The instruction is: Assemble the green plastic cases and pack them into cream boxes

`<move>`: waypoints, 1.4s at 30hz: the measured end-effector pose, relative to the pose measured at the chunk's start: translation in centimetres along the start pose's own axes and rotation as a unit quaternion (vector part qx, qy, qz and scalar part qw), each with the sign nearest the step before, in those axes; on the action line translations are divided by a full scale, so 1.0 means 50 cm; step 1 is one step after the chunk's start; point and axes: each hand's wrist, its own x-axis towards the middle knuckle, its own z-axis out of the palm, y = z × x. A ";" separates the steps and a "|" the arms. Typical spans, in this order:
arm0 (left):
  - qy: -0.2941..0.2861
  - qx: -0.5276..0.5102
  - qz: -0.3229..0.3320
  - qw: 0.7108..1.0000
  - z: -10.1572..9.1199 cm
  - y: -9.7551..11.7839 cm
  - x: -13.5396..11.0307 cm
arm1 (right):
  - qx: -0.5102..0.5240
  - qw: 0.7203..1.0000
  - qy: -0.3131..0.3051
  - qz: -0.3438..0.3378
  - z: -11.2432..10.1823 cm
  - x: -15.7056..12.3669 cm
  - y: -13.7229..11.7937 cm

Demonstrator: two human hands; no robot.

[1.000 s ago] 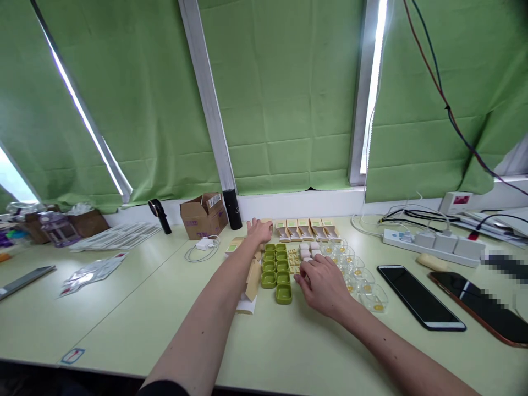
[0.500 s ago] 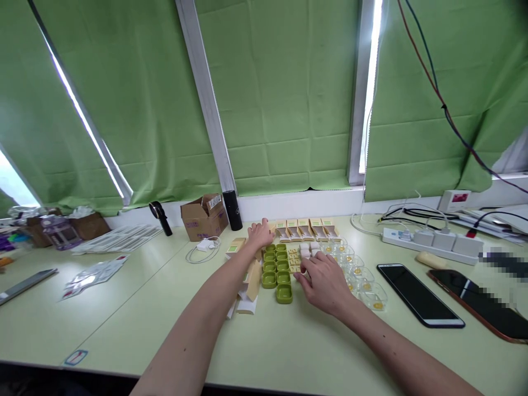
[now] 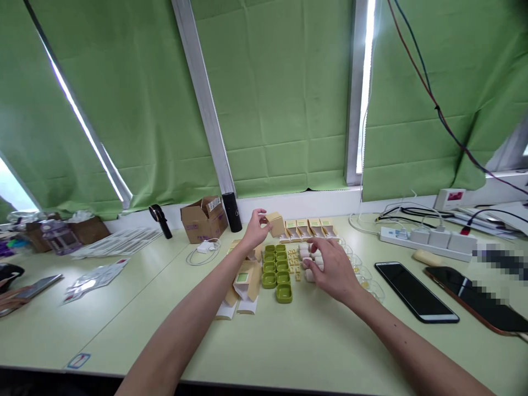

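My left hand is closed on a small cream cardboard box, raised at the left end of a row of similar open boxes. My right hand, thumb and fingers apart, hovers over white cylindrical pieces, some of them hidden beneath it. Between the hands stand two columns of olive-green square cups, with small yellow pieces beside them. More cream boxes with open flaps lie under and beside my left forearm. Clear plastic cups are partly behind my right hand.
Two phones and a power strip lie on the right. A brown carton, a black cylinder and a white charger are at the back left. Another person's hand is at the left edge by a phone.
My left hand has lifted a cream box from the left end of the back row. My right hand's fingers have spread over the white pieces. Another person's hand has appeared at far left.
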 end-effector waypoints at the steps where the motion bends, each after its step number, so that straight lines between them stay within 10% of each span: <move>1: -0.019 -0.026 0.010 0.999 -0.003 0.012 -0.023 | 0.026 1.000 0.013 -0.006 -0.006 0.001 0.002; 6: -0.208 -0.321 0.034 0.924 0.003 0.057 -0.171 | 0.151 0.988 0.029 -0.018 -0.055 -0.019 0.004; 14: -0.303 -0.187 0.123 0.926 0.057 0.086 -0.307 | 0.103 0.992 -0.070 -0.023 -0.094 -0.122 0.024; 21: -0.278 -0.114 0.166 0.939 0.086 0.067 -0.317 | 0.041 0.992 -0.121 -0.001 -0.068 -0.162 0.026; 28: -0.081 -0.015 0.210 0.974 0.092 0.047 -0.316 | 0.063 0.990 -0.126 0.014 -0.070 -0.158 0.025; 42: -0.111 0.073 0.190 0.973 0.083 0.067 -0.350 | 0.059 0.992 -0.105 0.033 -0.062 -0.156 0.032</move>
